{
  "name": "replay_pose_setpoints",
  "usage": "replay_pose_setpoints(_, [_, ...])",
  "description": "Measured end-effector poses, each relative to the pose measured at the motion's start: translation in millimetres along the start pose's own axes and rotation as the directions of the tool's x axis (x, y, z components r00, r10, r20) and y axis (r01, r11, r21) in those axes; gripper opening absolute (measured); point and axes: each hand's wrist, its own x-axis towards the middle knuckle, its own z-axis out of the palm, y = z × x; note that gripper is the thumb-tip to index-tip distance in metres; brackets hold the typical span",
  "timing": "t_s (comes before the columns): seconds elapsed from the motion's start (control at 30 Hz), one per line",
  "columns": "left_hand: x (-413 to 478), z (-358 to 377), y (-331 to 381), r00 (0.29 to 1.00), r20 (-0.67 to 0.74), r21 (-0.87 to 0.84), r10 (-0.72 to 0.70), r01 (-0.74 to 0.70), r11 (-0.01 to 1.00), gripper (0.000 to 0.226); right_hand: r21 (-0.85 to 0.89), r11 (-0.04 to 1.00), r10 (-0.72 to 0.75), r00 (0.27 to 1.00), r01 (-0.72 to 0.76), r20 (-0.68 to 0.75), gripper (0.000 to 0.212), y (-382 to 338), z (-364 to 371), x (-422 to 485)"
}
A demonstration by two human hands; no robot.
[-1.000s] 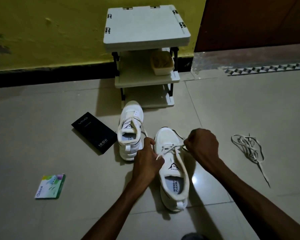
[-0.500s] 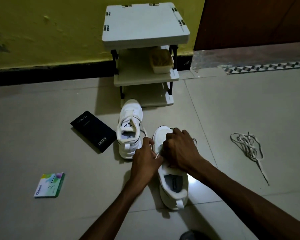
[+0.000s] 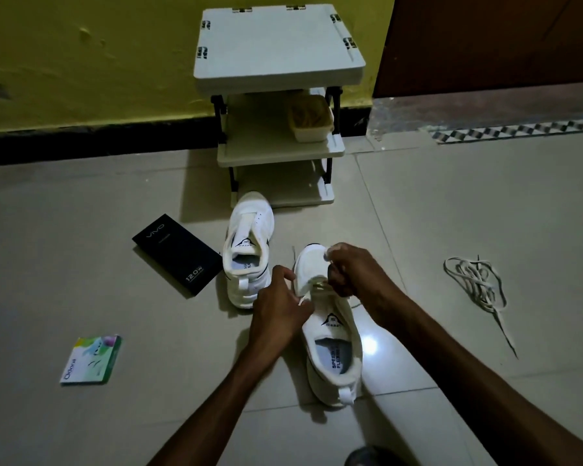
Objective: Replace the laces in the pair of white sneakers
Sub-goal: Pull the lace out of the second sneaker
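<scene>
The right hand (image 3: 354, 274) hides the front eyelets of the nearer sneaker (image 3: 334, 334) on the floor (image 3: 81, 264), its fingers curled around the shoe's front, while the left hand (image 3: 280, 307) pinches the lace (image 3: 302, 300) end beside the tongue.

Two sneakers (image 3: 249, 216) (image 3: 332, 326), two hands (image 3: 278, 314) (image 3: 355, 274), one lace bundle (image 3: 475, 280), one box (image 3: 175, 253), one packet (image 3: 91, 359), one rack (image 3: 276, 45)
</scene>
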Motion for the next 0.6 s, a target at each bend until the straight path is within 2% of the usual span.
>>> replay_pose_setpoints(0.03, [0.3,-0.5,-0.5,1.000,-0.001,-0.021,-0.012,0.012,1.000,0.045,-0.259,0.966,-0.023,1.000,0.027,0.019,0.019,0.9,-1.1,0.8])
replay_pose_setpoints(0.07, [0.6,-0.5,-1.4,1.000,-0.004,-0.039,-0.021,0.021,0.999,0.045,-0.542,0.837,-0.058,0.997,0.074,0.047,0.020,2.7,-2.0,1.4])
replay_pose_setpoints(0.1, [0.5,-0.4,-2.6,1.000,-0.008,-0.051,-0.026,0.025,0.998,0.045,-0.768,0.628,-0.103,0.992,0.125,0.077,0.021,6.9,-1.9,3.0])
replay_pose_setpoints(0.13, [0.5,-0.2,-3.6,0.999,-0.014,-0.057,-0.030,0.029,0.998,0.044,-0.897,0.414,-0.150,0.983,0.156,0.101,0.024,10.0,-1.0,2.9])
replay_pose_setpoints(0.17, [0.3,0.5,-3.6,0.999,-0.020,-0.059,-0.032,0.031,0.998,0.043,-0.948,0.265,-0.184,0.975,0.174,0.128,0.028,13.4,-0.1,2.4])
replay_pose_setpoints(0.2, [0.4,1.0,-4.1,0.999,-0.026,-0.059,-0.031,0.030,0.998,0.043,-0.959,0.196,-0.199,0.966,0.204,0.165,0.030,16.4,0.6,2.4])
replay_pose_setpoints(0.33, [1.3,1.6,-2.9,0.999,-0.030,-0.058,-0.034,0.033,0.998,0.044,-0.939,0.218,-0.156,0.959,0.268,0.237,0.020,22.3,-5.7,8.8])
replay_pose_setpoints(0.43, [1.4,1.6,-2.0,0.999,-0.027,-0.030,-0.035,0.034,0.999,0.044,-0.920,0.272,-0.318,0.929,0.282,0.191,0.015,27.6,-6.1,13.7])
replay_pose_setpoints(0.5, [0.8,1.2,-1.9,0.999,-0.021,-0.010,-0.025,0.025,1.000,0.045,-0.892,0.360,-0.478,0.875,0.273,0.075,0.014,27.0,-6.4,16.1])
replay_pose_setpoints(0.57, [0.4,0.4,-1.6,1.000,-0.019,0.007,-0.017,0.018,1.000,0.046,-0.821,0.525,-0.610,0.771,0.222,-0.181,0.009,22.2,-13.9,19.8])
replay_pose_setpoints(0.6, [0.5,0.3,-1.5,1.000,-0.023,0.011,-0.019,0.019,1.000,0.045,-0.744,0.636,-0.622,0.708,0.207,-0.334,0.006,19.9,-19.8,21.9])
